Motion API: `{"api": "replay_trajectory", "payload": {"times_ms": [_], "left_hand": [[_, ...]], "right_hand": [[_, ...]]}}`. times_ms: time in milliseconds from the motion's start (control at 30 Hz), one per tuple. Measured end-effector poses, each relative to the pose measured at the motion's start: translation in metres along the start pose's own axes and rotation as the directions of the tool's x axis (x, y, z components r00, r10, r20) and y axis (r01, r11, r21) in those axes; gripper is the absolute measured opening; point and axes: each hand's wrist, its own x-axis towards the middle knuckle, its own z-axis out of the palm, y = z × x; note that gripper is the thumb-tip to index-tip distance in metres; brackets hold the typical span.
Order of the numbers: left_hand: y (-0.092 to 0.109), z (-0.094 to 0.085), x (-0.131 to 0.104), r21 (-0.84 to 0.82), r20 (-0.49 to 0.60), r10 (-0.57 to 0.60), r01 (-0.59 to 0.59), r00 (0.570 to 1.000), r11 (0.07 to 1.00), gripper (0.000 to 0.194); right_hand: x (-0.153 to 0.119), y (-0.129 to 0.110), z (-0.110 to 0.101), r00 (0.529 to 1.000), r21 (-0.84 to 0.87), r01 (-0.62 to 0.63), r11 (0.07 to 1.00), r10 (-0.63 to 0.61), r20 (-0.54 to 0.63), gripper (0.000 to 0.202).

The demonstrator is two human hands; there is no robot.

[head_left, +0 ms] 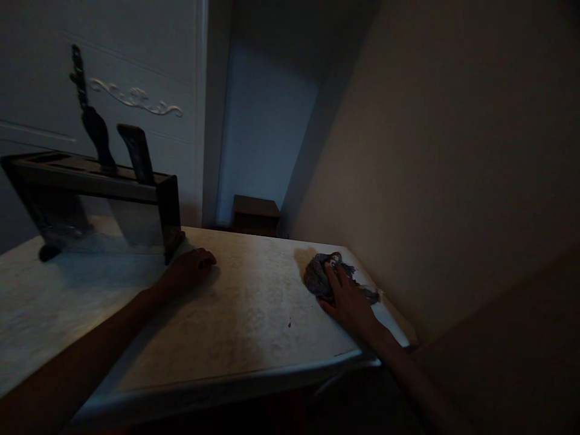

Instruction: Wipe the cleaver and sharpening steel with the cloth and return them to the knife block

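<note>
A crumpled dark grey cloth [318, 277] lies near the right end of the pale table [254, 326]. My right hand [348, 299] rests on it with the fingers spread, pressing on its near side. On the left, my left hand [193, 267] is beside the near right foot of the knife holder [90, 181], its fingers curled toward the tabletop; whether they hold anything is too dark to make out. Two dark handles, one of them a black knife handle [138, 154], stick up from the holder's top slots.
Behind the table are a white panel door [149, 60] with scroll moulding and a small brown cabinet [256, 206]. A beige wall [408, 151] runs close along the right edge. A small dark speck [290, 323] marks the tabletop.
</note>
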Motion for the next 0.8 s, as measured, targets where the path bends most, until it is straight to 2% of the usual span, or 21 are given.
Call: {"api": "replay_trajectory", "payload": {"times_ms": [167,300,400,533,700,800], "left_hand": [[-0.003,0.001,0.000,-0.004,-0.003,-0.008,0.008,1.000,1.000,0.031],[-0.008,0.003,0.002,-0.022,-0.003,-0.023,0.023,1.000,1.000,0.030],[-0.011,0.003,0.003,-0.027,-0.002,-0.024,0.024,1.000,0.999,0.031],[-0.013,0.003,0.003,-0.048,-0.014,-0.013,0.012,1.000,0.999,0.030],[-0.015,0.004,0.002,-0.073,-0.014,-0.021,0.020,1.000,0.997,0.031],[-0.014,0.003,0.000,-0.092,-0.011,-0.016,0.015,1.000,0.996,0.029]], "right_hand": [[0.022,0.003,0.004,0.993,-0.164,-0.071,0.984,0.085,0.079,0.066],[0.036,0.027,0.012,0.978,-0.267,-0.178,0.947,0.200,0.055,0.048],[0.040,0.051,0.016,0.949,-0.313,-0.273,0.910,0.308,0.068,0.040],[0.037,0.080,0.016,0.901,-0.350,-0.373,0.859,0.425,0.083,0.045],[0.024,0.107,0.012,0.812,-0.321,-0.509,0.799,0.569,0.130,0.055],[0.015,0.114,0.012,0.823,-0.342,-0.495,0.799,0.557,0.110,0.056]]}}
